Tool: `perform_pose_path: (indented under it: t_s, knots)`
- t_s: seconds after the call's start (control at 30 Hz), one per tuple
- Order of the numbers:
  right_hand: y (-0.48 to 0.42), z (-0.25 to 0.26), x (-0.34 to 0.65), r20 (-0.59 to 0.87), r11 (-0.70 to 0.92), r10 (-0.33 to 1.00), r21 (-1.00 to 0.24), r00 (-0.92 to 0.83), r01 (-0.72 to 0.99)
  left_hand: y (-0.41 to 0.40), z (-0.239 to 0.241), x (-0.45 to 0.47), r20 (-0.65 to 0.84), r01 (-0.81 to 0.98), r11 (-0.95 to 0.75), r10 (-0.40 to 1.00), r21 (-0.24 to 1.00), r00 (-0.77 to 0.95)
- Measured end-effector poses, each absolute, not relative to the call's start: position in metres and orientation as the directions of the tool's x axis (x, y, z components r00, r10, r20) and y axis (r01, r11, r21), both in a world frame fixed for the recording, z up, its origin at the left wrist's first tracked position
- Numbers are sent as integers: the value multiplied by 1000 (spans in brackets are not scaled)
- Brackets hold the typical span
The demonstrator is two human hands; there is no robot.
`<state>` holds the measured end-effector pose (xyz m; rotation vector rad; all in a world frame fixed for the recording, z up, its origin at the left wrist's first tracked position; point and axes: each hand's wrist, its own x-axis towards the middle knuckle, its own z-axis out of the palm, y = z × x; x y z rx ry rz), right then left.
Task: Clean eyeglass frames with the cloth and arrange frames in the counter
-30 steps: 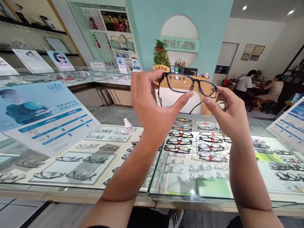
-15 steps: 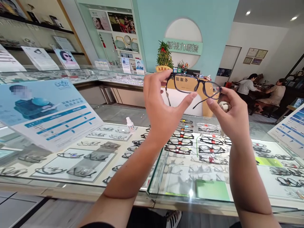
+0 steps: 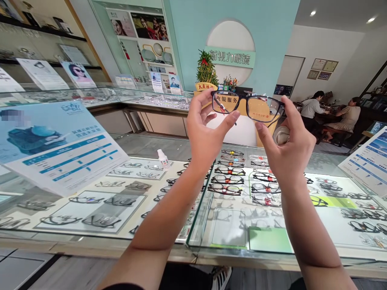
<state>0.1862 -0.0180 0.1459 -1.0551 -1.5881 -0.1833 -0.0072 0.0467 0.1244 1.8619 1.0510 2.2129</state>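
Note:
A pair of dark-rimmed eyeglasses (image 3: 247,105) is held up above the counter, with lettering printed on the right-hand lens. My left hand (image 3: 207,131) pinches the left end of the frame, its thumb below the left lens. At the opposite end, my right hand (image 3: 292,145) has its fingers closed on the frame's corner, thumb at the lower rim. A pale, whitish item (image 3: 281,135) sits in the palm of my right hand; its kind is unclear. One temple shows through the left lens, while the other is mostly hidden.
Below stands a glass display counter (image 3: 193,241) with rows of eyeglasses (image 3: 228,179). A small white bottle (image 3: 162,158) stands on the glass, left of my arms. A blue-white leaflet (image 3: 60,149) is at left, another (image 3: 369,161) at right. Two people (image 3: 314,108) sit at the back right.
The eyeglasses have been turned in my hands: the temples hung below the frame earlier, and now the lens lettering shows. My right hand has shifted slightly left.

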Motion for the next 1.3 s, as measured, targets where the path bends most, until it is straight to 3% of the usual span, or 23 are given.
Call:
perform_pose_path:
  t_s: [0.23, 0.53, 0.7, 0.83, 1.07, 1.3]
  knots:
    - [-16, 143, 187, 884, 573, 465, -338, 43, 747, 50, 122, -3, 879, 424, -772, 386, 474, -281]
    - [-10, 143, 189, 865, 632, 488, -441, 115, 638, 43, 123, 4, 842, 357, -776, 394, 519, -368]
    - [5, 138, 204, 829, 686, 559, -468, 7, 558, 31, 122, 9, 859, 492, -722, 291, 487, -422]
    - [12, 137, 210, 793, 670, 609, -536, 33, 514, 26, 120, 13, 883, 583, -675, 246, 452, -400]
    - [12, 142, 209, 774, 724, 614, -630, 155, 280, 20, 117, 17, 831, 286, -829, 327, 481, -449]
    - [14, 143, 213, 772, 738, 622, -635, 136, 230, 20, 118, 15, 823, 162, -860, 385, 484, -417]
